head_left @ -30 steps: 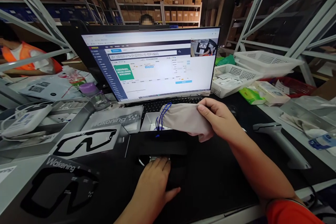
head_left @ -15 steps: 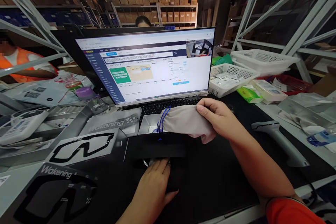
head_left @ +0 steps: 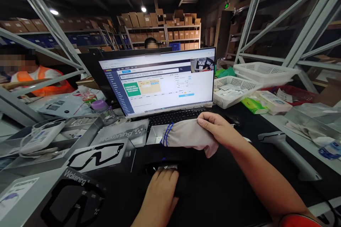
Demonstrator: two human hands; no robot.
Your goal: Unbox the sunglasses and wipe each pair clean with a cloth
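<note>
My right hand [head_left: 217,129] is closed on a grey cloth pouch [head_left: 186,135] with blue drawstrings, holding it just above the black desk mat [head_left: 213,191] in front of the keyboard [head_left: 176,116]. My left hand [head_left: 160,193] lies flat, fingers together, on a dark item [head_left: 163,166] with a shiny part; I cannot make out what it is. A small open grey box [head_left: 153,135] sits just left of the pouch. The monitor [head_left: 160,79] stands behind, lit with a web form.
Grey "Wakening" boxes with goggle graphics [head_left: 98,154] lie at the left. A handheld scanner [head_left: 286,149] lies at the right. White baskets [head_left: 239,87] stand at the back right. A person in an orange vest [head_left: 39,78] sits at far left behind shelf struts.
The view has tilted upward, showing more ceiling. My right hand has lowered the pouch slightly towards the mat. My left hand stays on the dark item.
</note>
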